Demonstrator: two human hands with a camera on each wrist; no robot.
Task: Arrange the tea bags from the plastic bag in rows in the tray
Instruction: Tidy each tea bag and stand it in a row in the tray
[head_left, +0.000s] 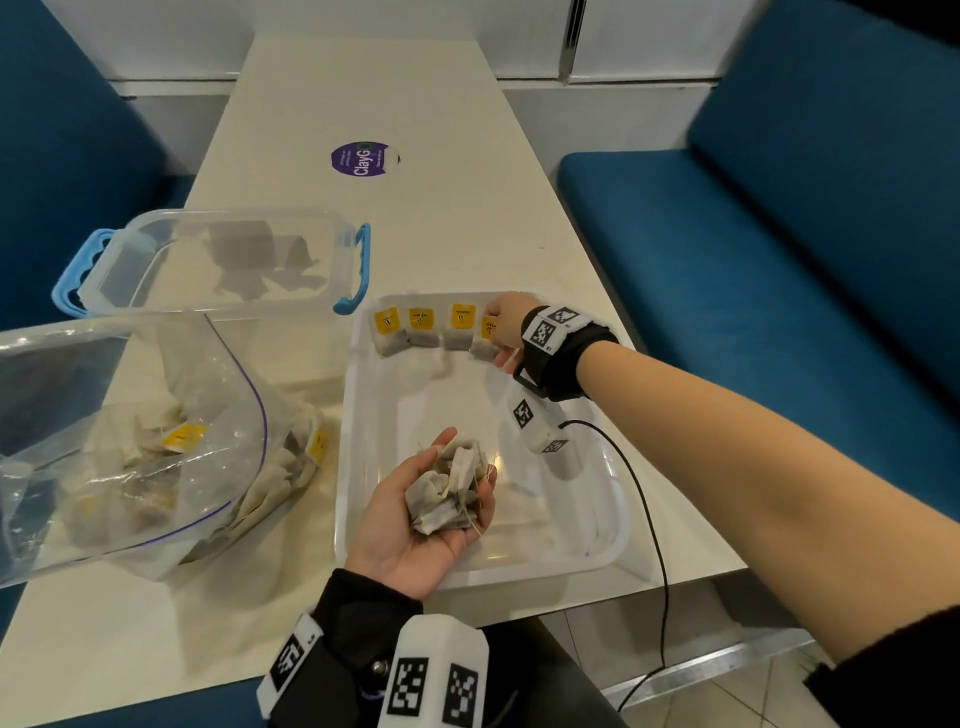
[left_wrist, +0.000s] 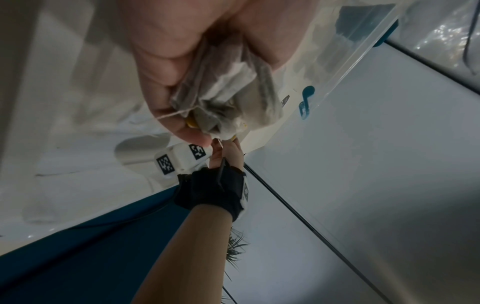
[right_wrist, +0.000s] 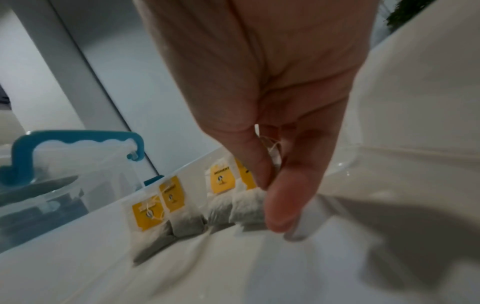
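A white tray (head_left: 345, 493) lies on the table in front of me. Along its far wall stand several tea bags (head_left: 421, 332) with yellow tags (right_wrist: 223, 179), side by side in a row. My right hand (head_left: 506, 325) is at the row's right end and pinches the last tea bag (right_wrist: 246, 207) between thumb and fingers. My left hand (head_left: 415, 519) is held palm up over the tray's near part, its fingers curled round a crumpled bunch of tea bags (head_left: 449, 486) (left_wrist: 228, 98). The clear plastic bag (head_left: 130, 441) lies to the left with more tea bags inside.
A clear container with blue handles (head_left: 218, 260) stands behind the plastic bag, close to the tray's far left corner. A purple sticker (head_left: 363, 158) is on the table further back. A black cable (head_left: 649, 519) hangs over the table's right edge. Blue benches (head_left: 727, 260) flank the table.
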